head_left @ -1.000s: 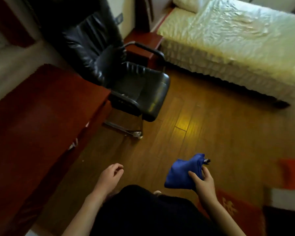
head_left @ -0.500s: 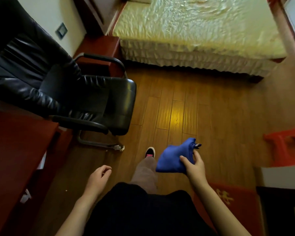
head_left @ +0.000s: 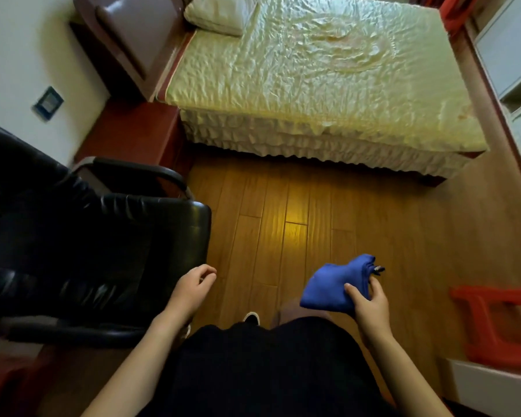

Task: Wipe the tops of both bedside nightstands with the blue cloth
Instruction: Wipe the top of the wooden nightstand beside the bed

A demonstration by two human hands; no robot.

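Centrally, the right hand (head_left: 370,307) is shown with thumb and fingers curled round the bunched cloth (head_left: 333,285), which is held clear of the floor (head_left: 298,206) in front of the body. A bunched grip of this kind is judged to suit carrying rather than wiping. The left hand (head_left: 191,288) is seen loosely curled and empty, just beside the front edge of the chair (head_left: 103,236); it is presumably kept free for balance or for moving the chair aside. No contact between the cloth and any furniture is visible. The nightstand (head_left: 136,130) is located ahead and to the left, well apart from both hands. It is set between the wall (head_left: 18,55) and the bed (head_left: 313,70), with the armrest (head_left: 139,173) of the chair partly in front of it, so only part of its top is in view. The second nightstand cannot be made out and is judged to lie beyond the far side of the bed. A red stool (head_left: 500,323) is seen to the right. Wiping has not yet begun; an approach past the chair is judged to be the step in hand.
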